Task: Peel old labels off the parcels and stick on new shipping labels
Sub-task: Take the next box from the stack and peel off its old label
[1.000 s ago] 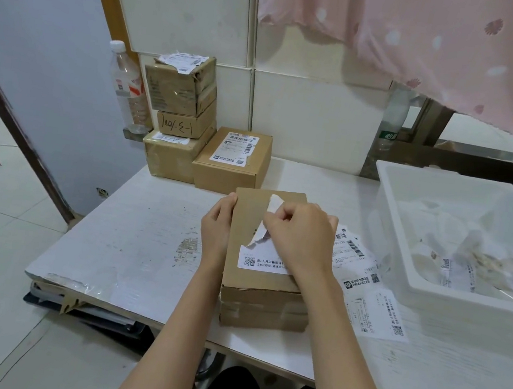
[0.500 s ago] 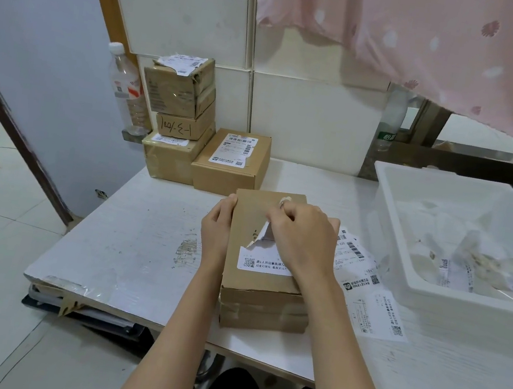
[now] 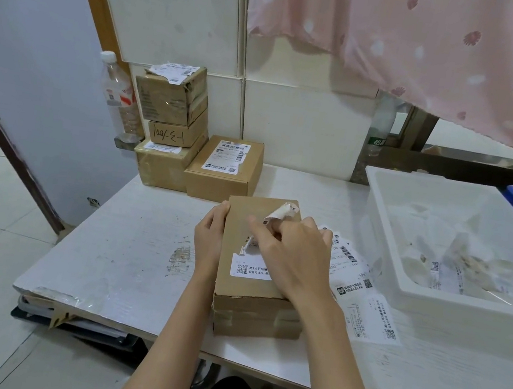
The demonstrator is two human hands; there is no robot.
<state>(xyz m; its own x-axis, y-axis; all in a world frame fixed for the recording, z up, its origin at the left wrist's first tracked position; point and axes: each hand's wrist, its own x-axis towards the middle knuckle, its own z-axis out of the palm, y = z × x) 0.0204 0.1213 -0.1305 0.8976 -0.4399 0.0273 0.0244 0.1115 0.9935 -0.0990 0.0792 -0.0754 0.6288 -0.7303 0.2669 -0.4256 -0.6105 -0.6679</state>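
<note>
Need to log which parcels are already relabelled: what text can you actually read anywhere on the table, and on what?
"100/-3-1", handwritten, seen upside down: front of the middle box in the stack.
Printed label on the flat box: barcodes and QR code, text too small.
Half-peeled label on the parcel being worked on: QR code, Chinese print blurred.
Loose labels at right: barcodes, unreadable.
Water bottle: label illegible.

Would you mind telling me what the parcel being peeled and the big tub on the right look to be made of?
Parcel: matte brown cardboard, judging by its folded edges and torn paper label. Tub: smooth, slightly translucent white plastic, probably, with a moulded rim.
</note>
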